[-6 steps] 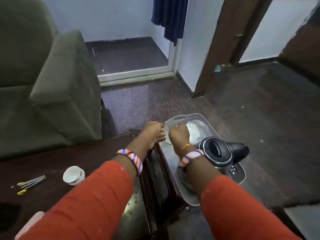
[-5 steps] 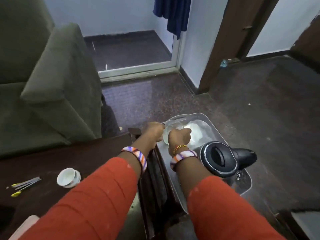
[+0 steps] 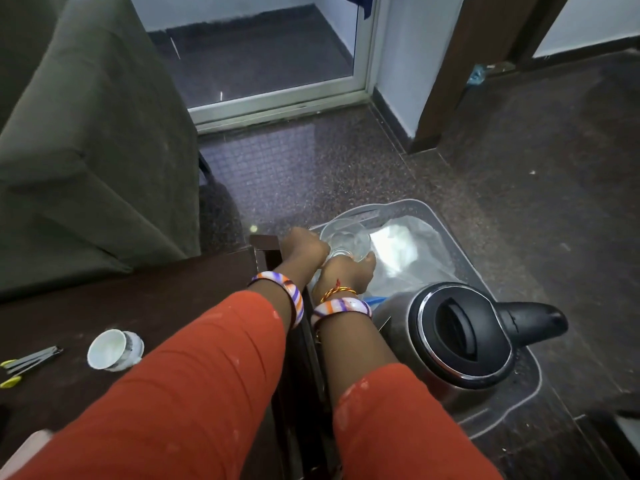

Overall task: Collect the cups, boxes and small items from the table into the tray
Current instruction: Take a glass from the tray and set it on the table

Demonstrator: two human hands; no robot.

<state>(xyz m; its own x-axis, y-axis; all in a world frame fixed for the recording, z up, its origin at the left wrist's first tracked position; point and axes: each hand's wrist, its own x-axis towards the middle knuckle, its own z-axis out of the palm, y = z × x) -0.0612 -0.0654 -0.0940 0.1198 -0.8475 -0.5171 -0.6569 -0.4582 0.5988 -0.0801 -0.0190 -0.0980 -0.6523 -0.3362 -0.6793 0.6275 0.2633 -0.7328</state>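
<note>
Head view: both hands, left (image 3: 304,244) and right (image 3: 348,273), curl their fingers round a glass (image 3: 346,240) at the tray's (image 3: 460,233) far corner, beside a kettle (image 3: 460,337).

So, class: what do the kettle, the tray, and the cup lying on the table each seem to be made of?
Kettle: probably brushed steel body, given its grey sheen, with a glossy black plastic lid and handle.
Tray: likely clear plastic; the floor shows through its rim.
Cup: looks like glazed white ceramic, smooth and opaque, lying on its side.
</note>
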